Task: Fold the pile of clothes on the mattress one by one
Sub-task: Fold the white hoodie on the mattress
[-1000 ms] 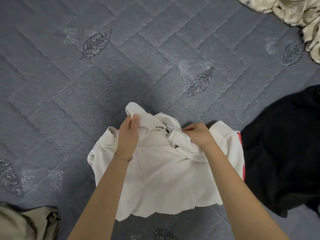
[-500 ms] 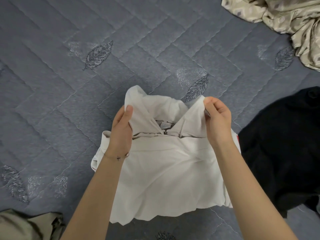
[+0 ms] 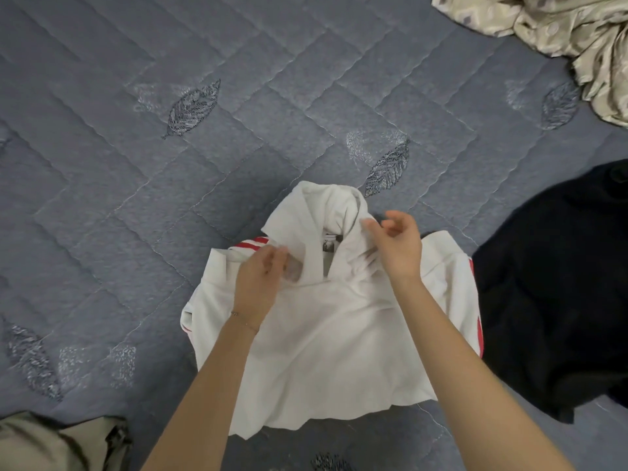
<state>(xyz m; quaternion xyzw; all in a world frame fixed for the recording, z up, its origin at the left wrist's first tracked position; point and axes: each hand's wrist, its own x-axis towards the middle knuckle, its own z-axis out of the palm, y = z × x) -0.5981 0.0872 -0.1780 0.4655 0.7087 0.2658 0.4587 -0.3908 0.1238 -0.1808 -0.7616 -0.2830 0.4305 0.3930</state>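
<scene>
— Where is the white top [image 3: 339, 334] lying?
— It is lying flat on the grey quilted mattress [image 3: 119, 215], collar pointing away, with the black garment [image 3: 550, 283] lying just beside its right edge.
— What are the hands doing?
— The left hand [image 3: 260, 278] is resting on the cloth by the collar; it is blurring, so I cannot tell its grip. The right hand [image 3: 397, 248] is hovering at the collar's right side, fingers loosely curled and apart, clasping nothing
</scene>
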